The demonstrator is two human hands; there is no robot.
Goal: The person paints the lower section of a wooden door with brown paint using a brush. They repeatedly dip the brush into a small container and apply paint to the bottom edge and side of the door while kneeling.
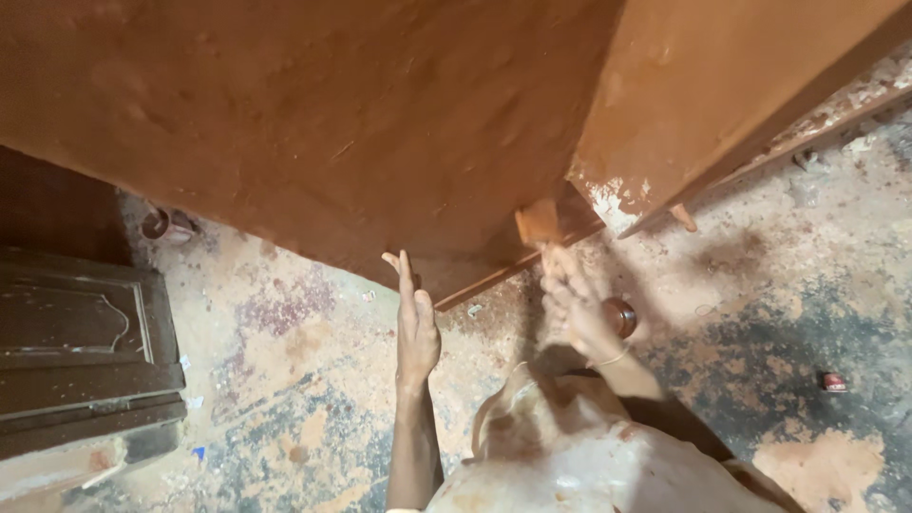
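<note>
**A:** What are your hands doing?

**B:** Your left hand (pixel 416 328) is stretched flat and open, fingers together, pointing up. Its fingertips (pixel 403 269) press the lower edge of a big reddish-brown wooden panel (pixel 313 123), which fills the top of the view. It grips nothing.

**A:** And your right hand?

**B:** Your right hand (pixel 575 309) is curled, fingers bent in around a small orange-brown block (pixel 538 222). The block sits at your fingertips, against the panel's bottom corner. How tightly you grip it is hard to tell, as the hand is blurred.

**A:** What lies around you?

**B:** A second wooden panel (pixel 722 85) of the same colour leans just right of the first. A small round brown tin (pixel 622 316) shows just behind your right hand, on the stained, dusty floor (pixel 788 313). A dark carved door (pixel 81 342) lies at the far left. A small red object (pixel 834 382) sits on the floor at the right.
</note>
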